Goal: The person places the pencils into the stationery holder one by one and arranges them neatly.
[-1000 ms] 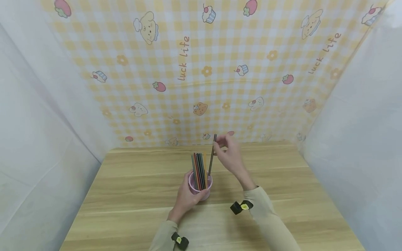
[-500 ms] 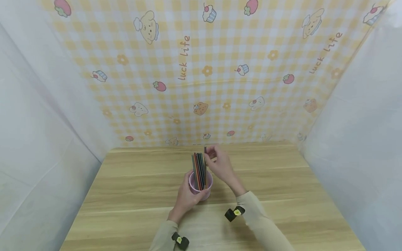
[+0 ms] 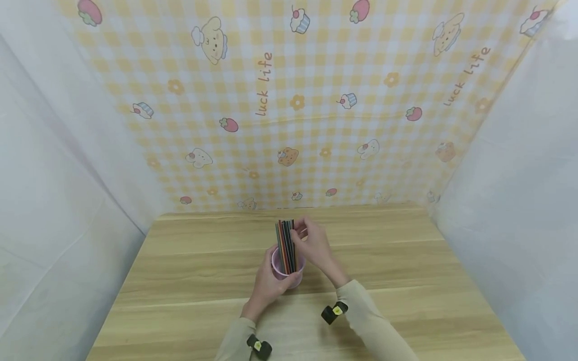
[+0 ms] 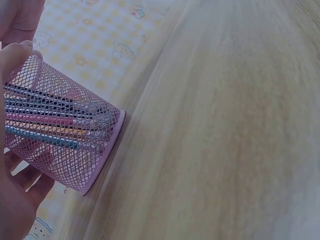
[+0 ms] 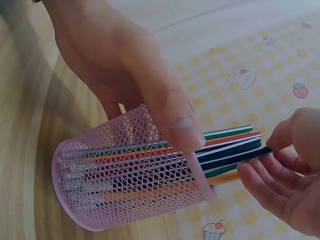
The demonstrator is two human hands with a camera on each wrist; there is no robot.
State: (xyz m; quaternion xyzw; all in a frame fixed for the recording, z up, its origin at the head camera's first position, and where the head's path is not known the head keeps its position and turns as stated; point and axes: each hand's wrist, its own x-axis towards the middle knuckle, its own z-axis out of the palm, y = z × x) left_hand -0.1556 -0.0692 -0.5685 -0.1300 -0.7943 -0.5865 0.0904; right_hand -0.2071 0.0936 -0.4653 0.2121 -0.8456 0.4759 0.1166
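A pink mesh pen cup (image 3: 295,282) stands upright on the table, holding several pencils (image 3: 284,245) in green, red, orange and dark colours. My left hand (image 3: 265,287) grips the cup from the left, its thumb (image 5: 187,132) lying over the rim. Up at the pencil tops, my right hand (image 3: 315,245) pinches the upper end of a dark pencil (image 5: 252,154). That pencil stands in the cup beside the others. Through the mesh, clear tips (image 4: 97,122) show at the pencils' lower ends.
The wood-grain table (image 3: 189,271) spreads around the cup. Behind it hangs a yellow checked cloth (image 3: 289,130) with cartoon prints. White sheets (image 3: 58,165) enclose both sides. A small black camera (image 3: 259,347) is strapped to each wrist.
My right hand has moved left and down, bringing the dark pencil from the cup's right side in against the bunch and lower into the cup. The left hand and cup have stayed put.
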